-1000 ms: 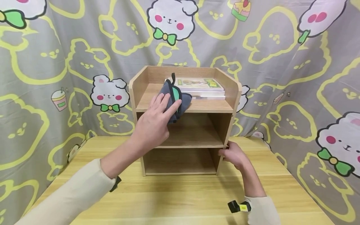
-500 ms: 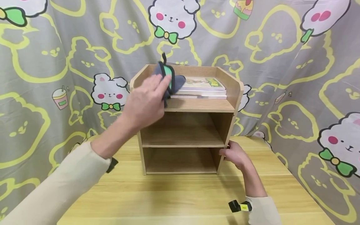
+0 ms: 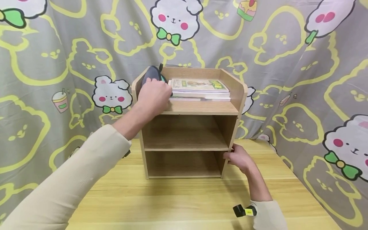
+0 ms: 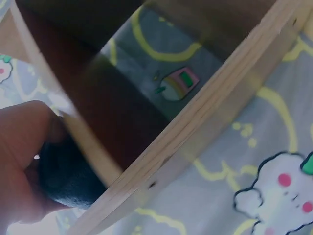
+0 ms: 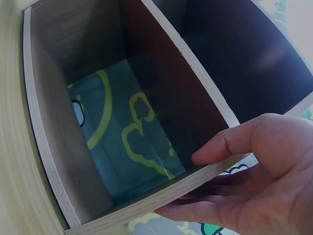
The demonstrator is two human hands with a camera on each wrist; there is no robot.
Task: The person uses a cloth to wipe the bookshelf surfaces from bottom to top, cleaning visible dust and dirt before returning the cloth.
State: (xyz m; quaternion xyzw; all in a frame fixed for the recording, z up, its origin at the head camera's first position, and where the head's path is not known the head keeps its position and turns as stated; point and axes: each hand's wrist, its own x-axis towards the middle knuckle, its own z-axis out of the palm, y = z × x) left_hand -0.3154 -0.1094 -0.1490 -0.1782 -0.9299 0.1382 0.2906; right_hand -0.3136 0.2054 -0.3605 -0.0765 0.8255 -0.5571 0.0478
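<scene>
My left hand (image 3: 155, 95) grips a dark blue-grey cloth item (image 3: 150, 72) with black edging, a green patch and a black loop. Its exact kind cannot be told, since the hand covers much of it. It is at the left end of the top tier of a wooden shelf unit (image 3: 187, 149), left of a stack of books (image 3: 201, 88). In the left wrist view the curled fingers hold the dark cloth item (image 4: 66, 171) by the side panel. My right hand (image 3: 240, 158) holds the unit's right side panel, thumb inside and fingers outside in the right wrist view.
The unit stands on a yellow wood-grain table (image 3: 187, 201), with two open compartments below its top tier. A grey patterned curtain (image 3: 276, 64) hangs behind and on both sides. Through the compartments the curtain shows in the wrist views.
The left hand has lifted the cloth item from the front of the top tier, moved it left past the books, and brought it to the left end. The right hand has stayed put.
</scene>
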